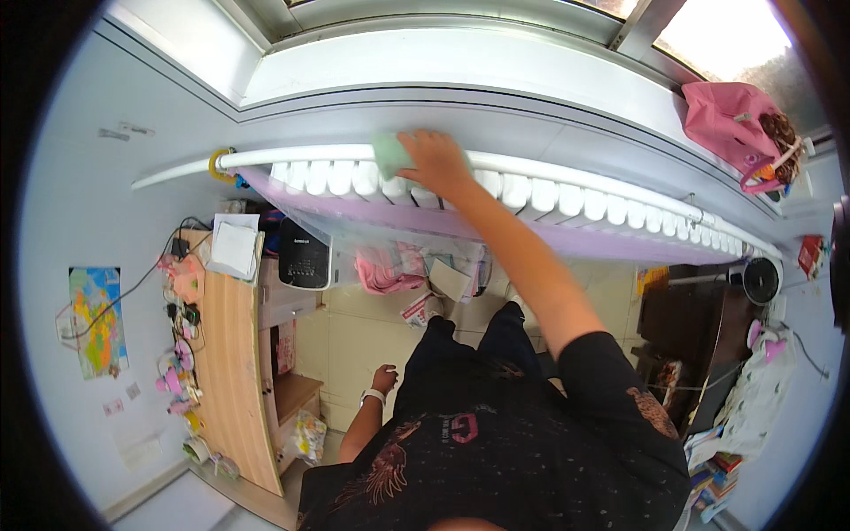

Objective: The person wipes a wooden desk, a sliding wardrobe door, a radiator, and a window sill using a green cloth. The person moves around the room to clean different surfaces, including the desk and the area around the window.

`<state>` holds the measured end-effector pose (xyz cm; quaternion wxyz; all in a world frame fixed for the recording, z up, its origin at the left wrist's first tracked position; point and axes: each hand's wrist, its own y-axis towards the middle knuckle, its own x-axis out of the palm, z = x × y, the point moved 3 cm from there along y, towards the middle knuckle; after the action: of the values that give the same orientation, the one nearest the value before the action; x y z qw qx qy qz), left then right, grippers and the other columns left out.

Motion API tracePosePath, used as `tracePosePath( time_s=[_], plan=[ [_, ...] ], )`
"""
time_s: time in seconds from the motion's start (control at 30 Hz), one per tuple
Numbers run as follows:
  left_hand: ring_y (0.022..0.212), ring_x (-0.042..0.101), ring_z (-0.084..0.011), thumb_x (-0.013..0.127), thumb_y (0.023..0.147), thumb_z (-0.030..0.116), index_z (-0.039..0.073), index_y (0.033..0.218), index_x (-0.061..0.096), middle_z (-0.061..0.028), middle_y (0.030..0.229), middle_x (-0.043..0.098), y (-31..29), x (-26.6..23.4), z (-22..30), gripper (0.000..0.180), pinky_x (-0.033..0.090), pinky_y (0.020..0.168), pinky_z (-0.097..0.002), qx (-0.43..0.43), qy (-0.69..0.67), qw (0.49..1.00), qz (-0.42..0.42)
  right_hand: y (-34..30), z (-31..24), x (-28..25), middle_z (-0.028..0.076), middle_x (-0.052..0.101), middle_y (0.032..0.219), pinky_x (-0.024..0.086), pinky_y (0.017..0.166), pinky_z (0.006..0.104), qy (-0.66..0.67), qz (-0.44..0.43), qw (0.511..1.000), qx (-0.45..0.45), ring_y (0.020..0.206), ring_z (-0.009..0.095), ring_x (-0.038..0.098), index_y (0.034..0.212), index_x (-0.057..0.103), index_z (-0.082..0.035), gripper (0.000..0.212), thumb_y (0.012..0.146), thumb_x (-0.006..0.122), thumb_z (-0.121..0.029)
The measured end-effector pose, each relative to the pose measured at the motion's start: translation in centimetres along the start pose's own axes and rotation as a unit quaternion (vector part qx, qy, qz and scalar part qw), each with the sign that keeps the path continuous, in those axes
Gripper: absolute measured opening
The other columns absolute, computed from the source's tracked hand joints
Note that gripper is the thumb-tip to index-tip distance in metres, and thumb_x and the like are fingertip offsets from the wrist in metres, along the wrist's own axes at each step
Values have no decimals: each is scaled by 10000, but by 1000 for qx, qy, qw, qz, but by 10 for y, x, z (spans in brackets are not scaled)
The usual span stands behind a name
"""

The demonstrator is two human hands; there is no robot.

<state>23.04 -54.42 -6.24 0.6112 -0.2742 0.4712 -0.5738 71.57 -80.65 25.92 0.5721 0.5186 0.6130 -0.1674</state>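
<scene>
My right hand [436, 163] reaches far forward and presses a pale green cloth [390, 156] on the white pipe [341, 153] that runs along the wall. The fingers are closed over the cloth, which wraps partly round the pipe. Just under the pipe stands a row of white radiator sections [518, 192], with a sheet of lilac and clear plastic [381, 217] hanging before it. My left hand [384, 379] hangs low beside my body, a pale band on its wrist. Its fingers are loosely bent and slightly apart, with nothing visible in them.
A wooden desk [226, 354] with papers stands at left, beside a black-and-white appliance [304, 255]. Pink cloth items [390, 268] lie on the tiled floor by my feet. To the right are a dark cabinet [682, 314], a small fan [761, 280] and, on the sill, a pink bag [728, 124].
</scene>
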Motion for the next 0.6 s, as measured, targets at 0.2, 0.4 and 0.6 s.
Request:
tracePosePath(
  time_s=[0.2, 0.4, 0.6],
  plan=[
    [805, 660, -219, 559, 861, 120, 77, 1241, 565, -121, 989, 688, 14, -53, 33, 382, 520, 640, -371, -27, -55, 998, -27, -97, 114, -83, 125, 622, 1030, 445, 827, 438, -89, 7, 996, 17, 938, 340, 588, 1244, 569, -104, 672, 722, 741, -490],
    [900, 645, -258, 524, 951, 394, 90, 1246, 525, -133, 1073, 654, -11, -60, -61, 424, 530, 740, -425, -82, -172, 981, 24, -104, 133, -83, 146, 619, 1051, 469, 795, 435, -153, -57, 984, 65, 930, 331, 591, 1212, 566, -64, 674, 743, 703, -528],
    [875, 663, -269, 585, 900, 357, 66, 1136, 611, -137, 998, 681, -41, -47, -119, 375, 527, 745, -421, -25, 173, 984, -37, -1, -6, 1, 140, 597, 1028, 456, 815, 422, -48, -45, 995, 79, 929, 324, 576, 1203, 559, -64, 647, 715, 766, -436]
  ],
)
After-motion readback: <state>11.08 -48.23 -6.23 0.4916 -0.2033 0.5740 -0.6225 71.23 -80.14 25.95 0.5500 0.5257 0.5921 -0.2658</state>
